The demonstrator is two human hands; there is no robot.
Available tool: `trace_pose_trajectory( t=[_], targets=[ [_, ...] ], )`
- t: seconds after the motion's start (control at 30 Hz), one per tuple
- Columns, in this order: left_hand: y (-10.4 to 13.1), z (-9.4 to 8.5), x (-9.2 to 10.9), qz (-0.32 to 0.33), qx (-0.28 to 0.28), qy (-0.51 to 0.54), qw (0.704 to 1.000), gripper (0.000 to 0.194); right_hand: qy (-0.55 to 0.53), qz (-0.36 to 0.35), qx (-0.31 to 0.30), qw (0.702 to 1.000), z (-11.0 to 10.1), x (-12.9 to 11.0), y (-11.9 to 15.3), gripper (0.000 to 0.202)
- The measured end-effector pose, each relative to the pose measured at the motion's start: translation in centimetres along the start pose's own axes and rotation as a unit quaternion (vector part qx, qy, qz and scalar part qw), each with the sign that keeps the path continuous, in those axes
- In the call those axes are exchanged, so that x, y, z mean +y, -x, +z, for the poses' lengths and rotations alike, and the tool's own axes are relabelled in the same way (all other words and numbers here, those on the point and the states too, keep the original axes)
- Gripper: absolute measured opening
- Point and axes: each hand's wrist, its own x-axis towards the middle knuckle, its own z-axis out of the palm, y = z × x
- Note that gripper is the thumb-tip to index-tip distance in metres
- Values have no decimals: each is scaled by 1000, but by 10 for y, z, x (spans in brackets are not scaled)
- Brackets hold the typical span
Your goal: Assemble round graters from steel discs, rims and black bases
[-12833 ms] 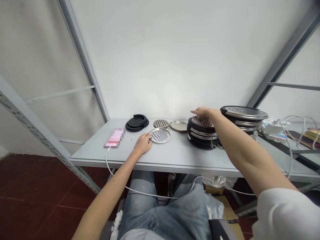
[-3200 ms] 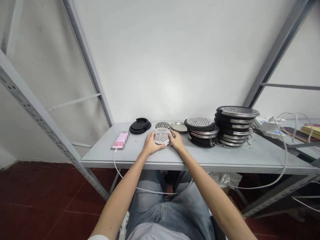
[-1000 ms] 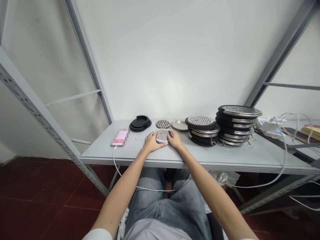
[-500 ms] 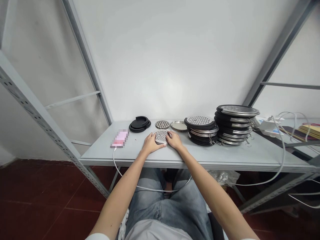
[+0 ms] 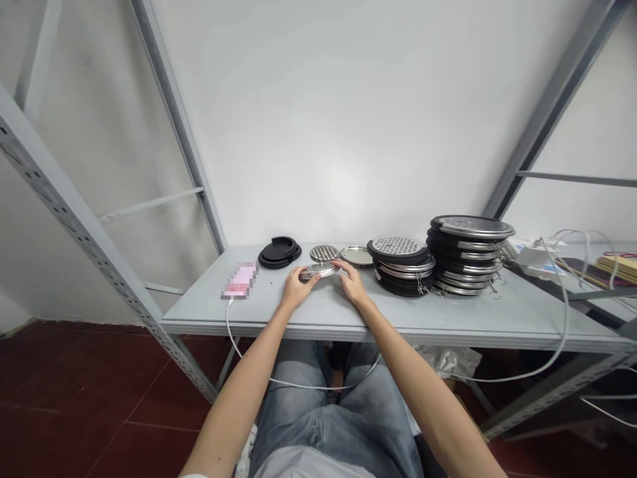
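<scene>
A round, perforated metal disc (image 5: 320, 269) is tilted between my two hands, just above the table. My left hand (image 5: 297, 288) grips its left edge, thumb toward the near side. My right hand (image 5: 351, 281) has its fingers on the disc's right edge. Behind it lies another perforated metal disc (image 5: 324, 253), flat on the table. Beside that sit shallow, plain metal lids (image 5: 356, 255). Black round rings or covers (image 5: 279, 251) are piled to the left.
On the right stand a shorter stack (image 5: 399, 247) and a taller stack (image 5: 470, 227) of black-rimmed metal discs with small chains. A pink phone (image 5: 240, 280) with a white cable (image 5: 230, 325) lies at the left of the grey table (image 5: 199, 309). Metal shelf posts (image 5: 174, 106) rise at both sides.
Both hands have lifted the perforated disc from lying flat and tilted it. My right hand has shifted its fingers to the disc's far right edge. The view has moved slightly.
</scene>
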Motion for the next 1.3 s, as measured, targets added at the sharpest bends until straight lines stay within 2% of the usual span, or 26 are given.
trace_pose_trajectory(
  t=[0.13, 0.37, 0.57, 0.7, 0.83, 1.0, 1.13, 1.3],
  targets=[
    [1, -2, 3, -3, 8, -6, 1000, 47, 47, -21, 6, 999, 2, -6, 2, 43],
    [4, 0, 3, 23, -45, -61, 997, 61, 87, 44, 21, 995, 2, -1, 1, 36],
    [2, -1, 1, 52, -44, -75, 995, 42, 90, 39, 12, 995, 2, 2, 0, 36],
    [1, -1, 1, 50, -43, -79, 995, 43, 132, -6, 16, 991, 1, -3, 2, 44],
    [3, -3, 5, 57, -41, -105, 992, 39, 221, -77, 9, 972, 1, -18, 8, 57],
    [7, -4, 13, 71, -58, -180, 979, 37, 268, -129, -57, 953, 2, -29, 8, 42],
    [8, -4, 14, 89, -60, -191, 976, 38, 253, -112, -77, 958, 1, -28, 6, 32],
    [8, -4, 13, 126, -70, -150, 978, 41, 274, -70, -78, 956, -1, -30, 8, 28]
  ],
)
